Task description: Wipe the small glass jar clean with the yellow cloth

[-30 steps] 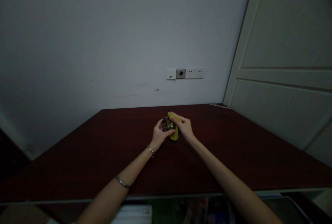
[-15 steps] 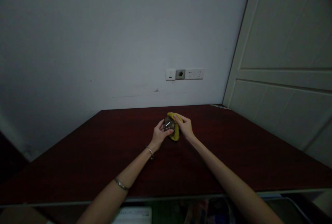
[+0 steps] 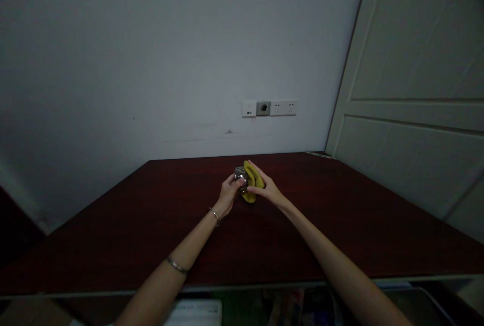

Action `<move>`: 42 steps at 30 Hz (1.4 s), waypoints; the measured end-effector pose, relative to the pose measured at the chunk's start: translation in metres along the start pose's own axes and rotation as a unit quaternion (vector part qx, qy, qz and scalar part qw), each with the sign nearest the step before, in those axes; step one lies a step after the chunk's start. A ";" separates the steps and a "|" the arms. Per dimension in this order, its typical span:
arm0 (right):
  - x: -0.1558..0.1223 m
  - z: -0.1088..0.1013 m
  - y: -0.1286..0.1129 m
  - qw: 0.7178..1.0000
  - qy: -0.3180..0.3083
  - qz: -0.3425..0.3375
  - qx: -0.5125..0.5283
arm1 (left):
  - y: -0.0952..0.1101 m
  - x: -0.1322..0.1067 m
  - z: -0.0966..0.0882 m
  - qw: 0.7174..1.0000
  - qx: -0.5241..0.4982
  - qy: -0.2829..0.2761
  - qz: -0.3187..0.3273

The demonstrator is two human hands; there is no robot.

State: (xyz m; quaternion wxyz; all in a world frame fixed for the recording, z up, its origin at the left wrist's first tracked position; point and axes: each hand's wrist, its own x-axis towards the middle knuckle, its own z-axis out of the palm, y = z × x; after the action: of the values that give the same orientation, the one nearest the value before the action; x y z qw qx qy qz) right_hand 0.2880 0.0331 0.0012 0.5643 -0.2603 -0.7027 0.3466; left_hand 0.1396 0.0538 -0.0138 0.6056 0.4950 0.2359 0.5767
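My left hand (image 3: 228,192) is closed around a small, shiny, see-through glass piece (image 3: 241,175), its thumb lying across the front. Whether the piece is a cup or a jar I cannot tell. A folded yellow cloth (image 3: 257,180) is in my right hand (image 3: 269,189), between the thumb and the fingers behind it. The cloth presses against the right side of the glass piece, and its lower end hangs beneath. Both hands are over the middle of the dark red table (image 3: 189,180).
Behind the table rises a pale wall (image 3: 189,64) with a row of sockets (image 3: 278,108). A white panelled door (image 3: 401,114) borders the right side. Below the front edge, a white box-like object (image 3: 194,312) and other items sit in shadow.
The glass piece has turned and shifted slightly left in my left hand. My right hand's thumb has moved lower, and the cloth now shows a fold facing me.
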 end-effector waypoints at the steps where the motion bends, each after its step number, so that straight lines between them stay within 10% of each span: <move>1: -0.001 0.001 0.001 1.000 0.005 0.000 -0.010 | 0.001 0.000 0.001 1.000 0.002 0.000 -0.006; 16: 0.004 0.005 0.005 0.985 0.139 0.068 0.083 | 0.009 0.006 -0.013 0.988 0.065 -0.128 -0.049; 23: 0.003 0.011 0.008 0.971 0.166 0.116 0.126 | 0.003 0.013 -0.015 0.990 0.097 -0.096 -0.020; 42: 0.001 0.006 -0.001 0.993 0.105 -0.027 -0.051 | -0.005 0.012 -0.015 0.990 0.126 -0.051 0.022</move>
State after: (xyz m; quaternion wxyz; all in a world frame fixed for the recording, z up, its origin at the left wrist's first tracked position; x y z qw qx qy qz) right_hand 0.2819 0.0326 0.0020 0.6301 -0.3047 -0.6631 0.2654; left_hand 0.1313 0.0705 -0.0208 0.5369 0.6012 0.2649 0.5293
